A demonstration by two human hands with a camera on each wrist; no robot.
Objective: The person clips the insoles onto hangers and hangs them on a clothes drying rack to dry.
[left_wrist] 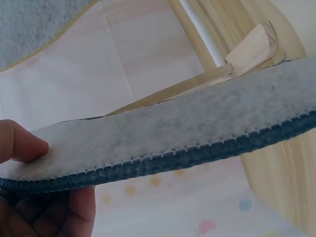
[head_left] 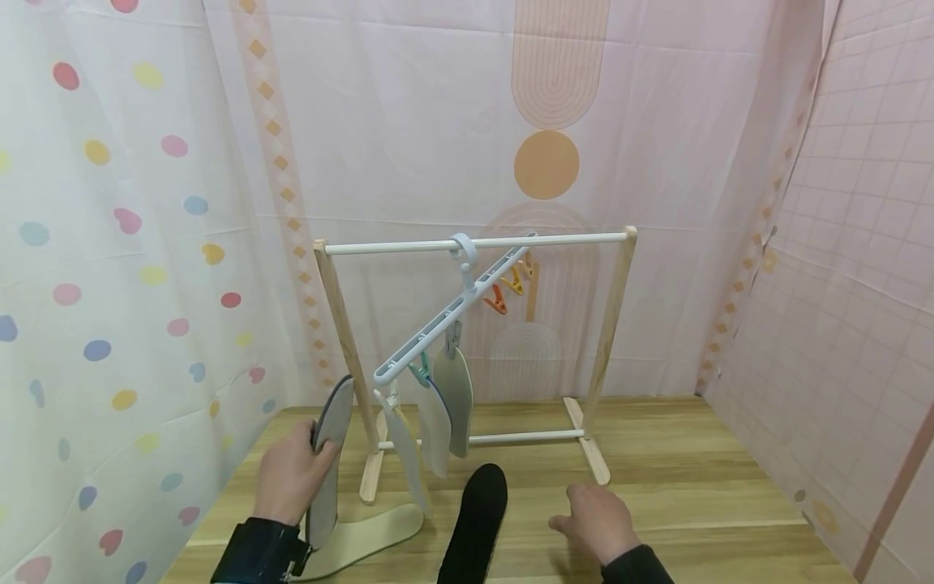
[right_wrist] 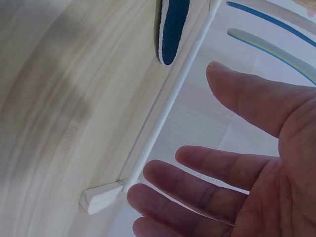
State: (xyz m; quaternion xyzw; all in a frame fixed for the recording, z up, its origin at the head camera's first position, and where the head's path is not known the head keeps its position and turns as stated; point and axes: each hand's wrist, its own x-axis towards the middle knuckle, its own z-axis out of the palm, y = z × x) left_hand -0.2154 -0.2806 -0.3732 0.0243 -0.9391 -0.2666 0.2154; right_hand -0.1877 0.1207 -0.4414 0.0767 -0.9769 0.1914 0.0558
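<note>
My left hand [head_left: 292,477] pinches a grey felt insole [head_left: 339,418] with a dark blue stitched edge, thumb on its face and fingers behind. In the left wrist view that insole [left_wrist: 173,133] stretches across the frame. My right hand [head_left: 594,521] is held over the table at the right with nothing in it; its fingers are spread in the right wrist view. A pale blue clip hanger [head_left: 430,331] hangs aslant, with several insoles [head_left: 454,401] clipped under its near end. A black insole [head_left: 476,519] and a cream insole [head_left: 375,531] lie on the table.
The hanger hooks over the white top bar [head_left: 562,240] of a wooden rack [head_left: 614,324]. Orange and yellow clips [head_left: 498,301] dangle from its far half. Patterned curtains [head_left: 409,122] enclose the wood-grain table [head_left: 671,454] behind and at both sides.
</note>
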